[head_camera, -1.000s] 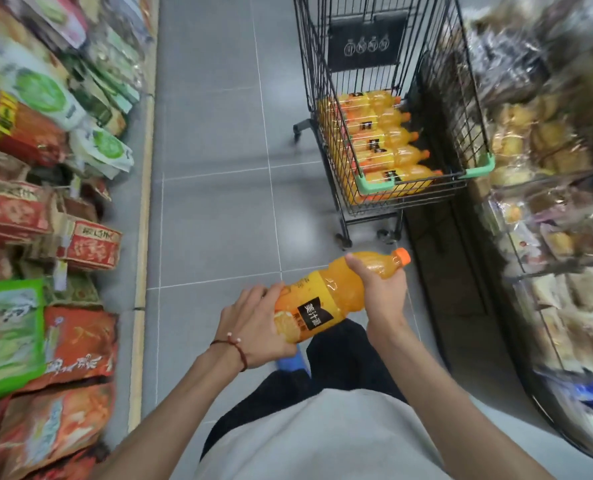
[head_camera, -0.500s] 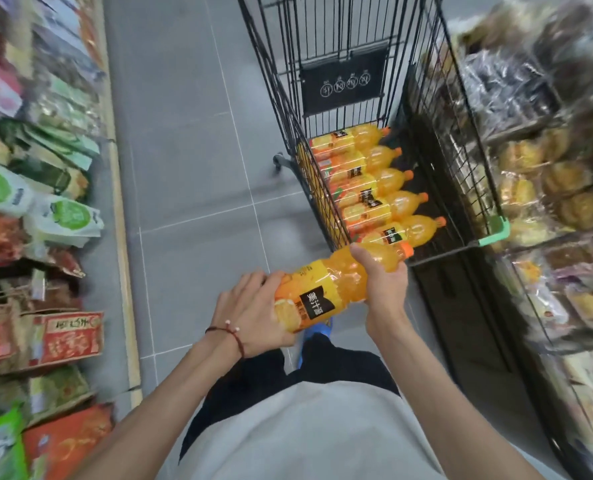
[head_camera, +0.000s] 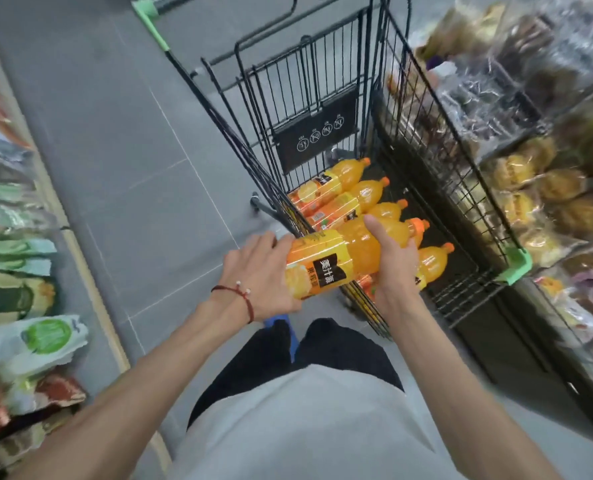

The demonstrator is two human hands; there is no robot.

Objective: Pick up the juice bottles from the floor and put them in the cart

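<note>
- Your left grip point(head_camera: 264, 278), red cord point(head_camera: 245, 296) on the wrist, cups the base of the juice bottle point(head_camera: 340, 261), fingers curled over it.
- Right grip point(head_camera: 397, 268) wraps the bottle's upper half, thumb on top.
- Bottle lies sideways btwn both hands, cap pointing away and right, at the near-left wall of the cart point(head_camera: 511, 268).
- Inside cart: row of bottles point(head_camera: 343, 183) lying side by side, caps to the right.
- Grey tile floor point(head_camera: 132, 168) on the left; snack bags point(head_camera: 42, 337) far left, wrapped breads point(head_camera: 547, 188) on the right.
</note>
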